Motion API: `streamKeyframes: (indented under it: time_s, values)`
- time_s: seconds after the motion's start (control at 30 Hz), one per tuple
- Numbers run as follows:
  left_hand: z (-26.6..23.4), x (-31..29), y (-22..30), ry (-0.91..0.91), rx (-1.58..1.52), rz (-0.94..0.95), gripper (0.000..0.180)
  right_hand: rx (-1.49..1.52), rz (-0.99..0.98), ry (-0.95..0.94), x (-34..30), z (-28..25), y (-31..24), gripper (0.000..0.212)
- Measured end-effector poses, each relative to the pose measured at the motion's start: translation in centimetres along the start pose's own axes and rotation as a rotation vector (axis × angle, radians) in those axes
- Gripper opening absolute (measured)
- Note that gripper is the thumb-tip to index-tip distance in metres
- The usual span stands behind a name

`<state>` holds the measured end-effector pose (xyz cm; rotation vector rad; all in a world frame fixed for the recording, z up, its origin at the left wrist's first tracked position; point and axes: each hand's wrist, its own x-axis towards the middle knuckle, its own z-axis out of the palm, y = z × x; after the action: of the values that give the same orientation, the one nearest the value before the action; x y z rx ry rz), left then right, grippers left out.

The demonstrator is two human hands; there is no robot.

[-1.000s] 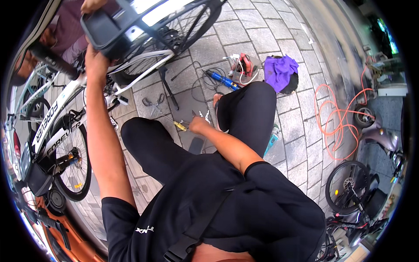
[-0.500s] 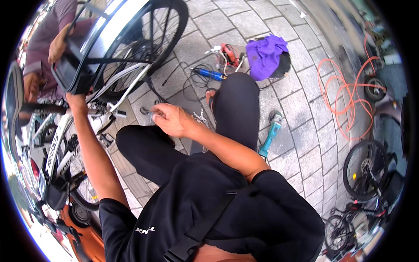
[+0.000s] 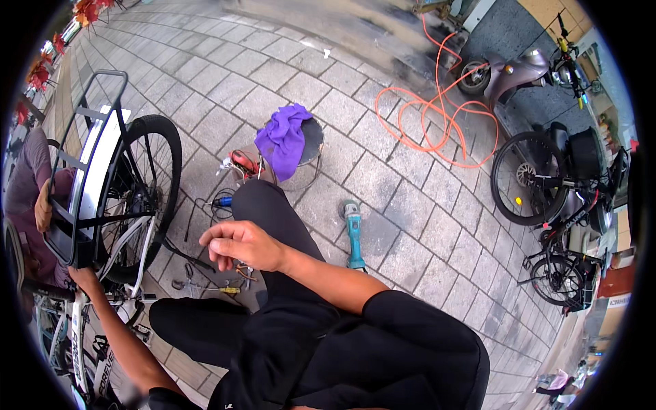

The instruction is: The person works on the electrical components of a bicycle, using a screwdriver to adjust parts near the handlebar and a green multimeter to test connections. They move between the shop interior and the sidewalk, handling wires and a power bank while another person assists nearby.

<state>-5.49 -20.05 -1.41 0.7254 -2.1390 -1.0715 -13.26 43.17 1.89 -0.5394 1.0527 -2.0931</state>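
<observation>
My left hand [image 3: 85, 277] grips the lower end of the black rear rack [image 3: 89, 171] of a white-framed bicycle [image 3: 140, 205] on my left. My right hand [image 3: 239, 244] hovers in front of my black-trousered knee, fingers loosely curled and apart, with nothing in it. Below it on the paving lie small hand tools, among them a yellow-handled screwdriver [image 3: 227, 290] and pliers [image 3: 182, 283]. A teal angle grinder [image 3: 353, 232] lies to the right of my knee.
A purple cloth [image 3: 283, 137] drapes a low round stool. An orange hose [image 3: 437, 113] loops across the grey pavers. A scooter [image 3: 506, 72] and parked bicycles [image 3: 547, 184] stand at the right. Another person's hand [image 3: 43, 207] rests behind the rack on the left.
My right hand has lifted from the tools on the ground to above my knee. My left hand has stayed on the rack. The view has swung toward the open pavement.
</observation>
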Motion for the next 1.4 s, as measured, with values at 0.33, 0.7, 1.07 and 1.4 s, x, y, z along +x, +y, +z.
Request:
streamKeyframes:
  time_s: [0.33,0.7,1.07,1.4]
  values:
    - [-2.9,-2.1,-0.4,-0.009,0.232,-0.078,0.04,0.004,0.327,-0.116,7.7,-1.8,8.2,0.035]
    - [-8.2,-11.7,-1.0,0.1,1.229,0.407,0.029,0.184,0.625,0.069,8.9,-0.7,7.4,0.044]
    - [-1.2,-20.2,19.6,-1.161,1.123,-0.514,0.033,0.462,0.3,1.043,-7.6,-1.5,-19.2,0.028]
    - [25.8,-11.8,34.8,-1.156,0.507,-0.976,0.029,0.421,0.124,1.225,-7.8,-12.5,-33.9,0.028]
